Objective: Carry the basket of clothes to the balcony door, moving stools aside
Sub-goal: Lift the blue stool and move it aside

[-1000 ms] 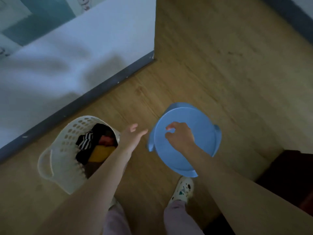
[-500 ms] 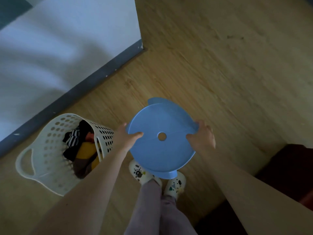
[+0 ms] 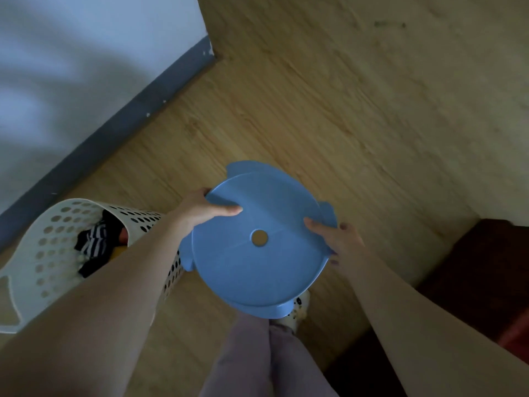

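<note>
A round blue plastic stool (image 3: 257,270) with a small hole in its seat is right in front of me, above my feet. My left hand (image 3: 200,209) grips the seat's left rim, thumb on top. My right hand (image 3: 337,239) grips the right rim. To the left, a white perforated laundry basket (image 3: 43,253) stands on the wooden floor, with striped, dark and yellow clothes (image 3: 94,242) inside. My left forearm crosses over its right side.
A white wall with a dark grey baseboard (image 3: 114,130) runs diagonally at the left and ends at a corner. Dark reddish furniture (image 3: 486,282) stands at the right edge. Open wooden floor (image 3: 357,110) stretches ahead.
My left hand has reached over and both hands have closed on the stool's rim. The stool now sits slightly higher and closer in view, and the basket lies further left.
</note>
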The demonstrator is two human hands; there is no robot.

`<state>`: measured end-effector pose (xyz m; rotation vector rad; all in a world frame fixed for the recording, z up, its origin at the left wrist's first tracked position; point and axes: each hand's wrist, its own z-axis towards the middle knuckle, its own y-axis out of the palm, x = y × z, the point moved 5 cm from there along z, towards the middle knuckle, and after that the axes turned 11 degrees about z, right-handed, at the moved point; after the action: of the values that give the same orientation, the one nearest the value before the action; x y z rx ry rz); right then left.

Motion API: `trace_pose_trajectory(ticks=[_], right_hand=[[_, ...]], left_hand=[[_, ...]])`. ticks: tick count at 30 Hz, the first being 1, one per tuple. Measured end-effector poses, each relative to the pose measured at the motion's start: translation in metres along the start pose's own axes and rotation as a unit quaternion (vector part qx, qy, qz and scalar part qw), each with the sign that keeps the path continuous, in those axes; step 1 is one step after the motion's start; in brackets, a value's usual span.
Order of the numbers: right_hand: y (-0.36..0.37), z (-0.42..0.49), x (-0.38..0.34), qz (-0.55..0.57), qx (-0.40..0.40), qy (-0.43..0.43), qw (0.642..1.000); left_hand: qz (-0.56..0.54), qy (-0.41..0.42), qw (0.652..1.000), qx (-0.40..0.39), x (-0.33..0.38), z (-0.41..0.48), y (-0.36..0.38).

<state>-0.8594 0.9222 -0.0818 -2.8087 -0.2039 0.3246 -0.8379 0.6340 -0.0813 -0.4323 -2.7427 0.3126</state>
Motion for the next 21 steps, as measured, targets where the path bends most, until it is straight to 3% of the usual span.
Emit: trace_pose_trajectory(ticks=[2,7,14,21], right_hand=[[0.009,0.002,0.013,0.074,-0.06,0.063,0.993],[0.018,0.004,0.009,0.113,-0.091,0.062,0.987],[0.044,-0.03,-0.068,0.045,-0.099,-0.047,0.993],[0.087,-0.094,-0.165,0.027,-0.118,-0.188,0.975]], left_hand=[[-0.003,-0.002,1.0,-0.014,0.001,0.006,-0.001],[-0.047,-0.006,0.999,-0.005,-0.004,0.004,-0.007],[-0.16,-0.022,0.987,0.008,-0.019,-0.015,-0.052],[-0.276,0.012,0.961,0.029,-0.001,-0.052,-0.111]])
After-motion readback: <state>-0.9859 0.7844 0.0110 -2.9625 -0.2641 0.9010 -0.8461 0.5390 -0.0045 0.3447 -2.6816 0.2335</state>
